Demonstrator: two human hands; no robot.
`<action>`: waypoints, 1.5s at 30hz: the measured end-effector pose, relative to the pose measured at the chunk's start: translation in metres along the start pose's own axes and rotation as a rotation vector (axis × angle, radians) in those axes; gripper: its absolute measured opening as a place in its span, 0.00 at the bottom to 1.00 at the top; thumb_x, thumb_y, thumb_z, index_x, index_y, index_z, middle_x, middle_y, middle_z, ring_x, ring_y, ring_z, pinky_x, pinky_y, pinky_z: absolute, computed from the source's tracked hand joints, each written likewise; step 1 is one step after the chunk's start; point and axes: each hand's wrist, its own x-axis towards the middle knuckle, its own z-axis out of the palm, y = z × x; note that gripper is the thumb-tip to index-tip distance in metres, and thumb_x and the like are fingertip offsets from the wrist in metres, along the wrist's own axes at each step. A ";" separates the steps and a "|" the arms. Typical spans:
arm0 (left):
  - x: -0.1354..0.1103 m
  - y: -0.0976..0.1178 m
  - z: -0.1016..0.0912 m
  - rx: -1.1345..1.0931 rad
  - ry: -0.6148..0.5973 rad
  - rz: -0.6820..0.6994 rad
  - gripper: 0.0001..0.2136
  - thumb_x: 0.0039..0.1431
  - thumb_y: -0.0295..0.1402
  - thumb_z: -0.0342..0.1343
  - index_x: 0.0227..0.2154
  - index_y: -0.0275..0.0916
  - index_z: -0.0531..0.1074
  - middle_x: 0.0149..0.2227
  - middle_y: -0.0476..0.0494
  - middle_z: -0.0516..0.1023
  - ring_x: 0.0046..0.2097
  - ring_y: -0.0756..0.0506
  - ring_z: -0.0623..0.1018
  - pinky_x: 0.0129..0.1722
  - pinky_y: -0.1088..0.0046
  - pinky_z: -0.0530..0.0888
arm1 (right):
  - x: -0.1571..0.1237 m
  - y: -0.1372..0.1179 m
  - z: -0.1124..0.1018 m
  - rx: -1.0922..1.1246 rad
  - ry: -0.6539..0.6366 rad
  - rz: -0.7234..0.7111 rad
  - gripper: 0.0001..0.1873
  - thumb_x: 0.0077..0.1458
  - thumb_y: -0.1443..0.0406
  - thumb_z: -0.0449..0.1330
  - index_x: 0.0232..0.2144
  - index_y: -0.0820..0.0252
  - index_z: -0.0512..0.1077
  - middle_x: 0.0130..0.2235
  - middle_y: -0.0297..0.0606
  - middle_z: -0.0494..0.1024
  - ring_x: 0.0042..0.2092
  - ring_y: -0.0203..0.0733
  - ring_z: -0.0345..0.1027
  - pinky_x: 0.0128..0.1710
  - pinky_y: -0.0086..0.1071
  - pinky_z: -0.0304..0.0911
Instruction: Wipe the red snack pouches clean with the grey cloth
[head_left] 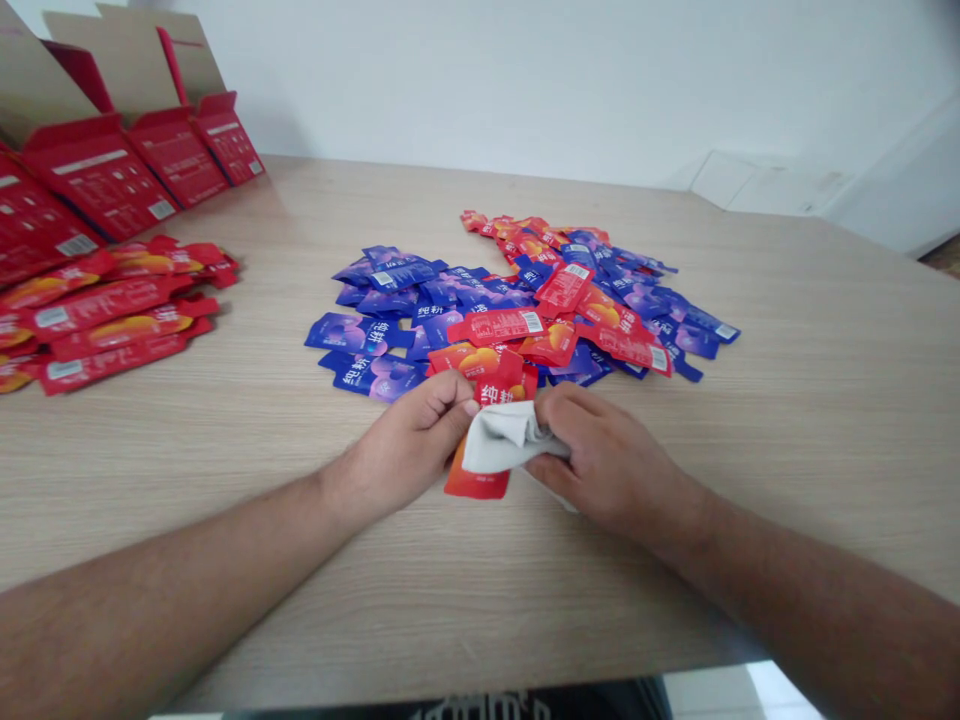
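Between my hands is a red sachet (478, 484) with an orange fruit print, held up near the front of the pile. My left hand (420, 430) pinches its left edge between thumb and fingers. A folded pale grey cloth (499, 438) lies across the sachet's middle and hides part of it. My right hand (607, 455) is closed on that cloth, pressing it against the sachet. Just beyond my hands spreads a loose heap of blue sachets (375, 375) and red sachets (499, 325), overlapping one another.
At the left, several red sachets (120, 310) lie in a stacked row. Behind them, open red cartons (105, 180) with raised flaps line the table's back left edge. The wooden table (337, 620) meets a white wall (480, 90) at the back.
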 end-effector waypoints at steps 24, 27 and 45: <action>-0.001 -0.010 0.002 -0.118 0.063 -0.020 0.11 0.68 0.40 0.54 0.32 0.41 0.65 0.28 0.51 0.70 0.27 0.50 0.69 0.26 0.74 0.66 | -0.003 -0.006 0.001 -0.033 -0.073 -0.139 0.05 0.62 0.65 0.62 0.41 0.58 0.72 0.42 0.40 0.76 0.44 0.47 0.69 0.45 0.39 0.66; -0.001 -0.008 0.003 -0.147 0.081 -0.022 0.10 0.68 0.39 0.54 0.32 0.41 0.65 0.28 0.51 0.71 0.27 0.50 0.69 0.27 0.74 0.67 | -0.004 -0.009 0.002 -0.028 -0.130 -0.233 0.04 0.62 0.65 0.62 0.41 0.57 0.73 0.42 0.38 0.77 0.44 0.46 0.69 0.46 0.39 0.66; -0.001 -0.010 0.005 -0.211 0.116 -0.045 0.11 0.66 0.40 0.56 0.32 0.40 0.65 0.26 0.52 0.69 0.26 0.51 0.68 0.25 0.76 0.63 | -0.003 -0.001 0.002 -0.020 -0.050 -0.137 0.06 0.60 0.67 0.63 0.41 0.60 0.71 0.43 0.42 0.75 0.44 0.47 0.69 0.44 0.39 0.66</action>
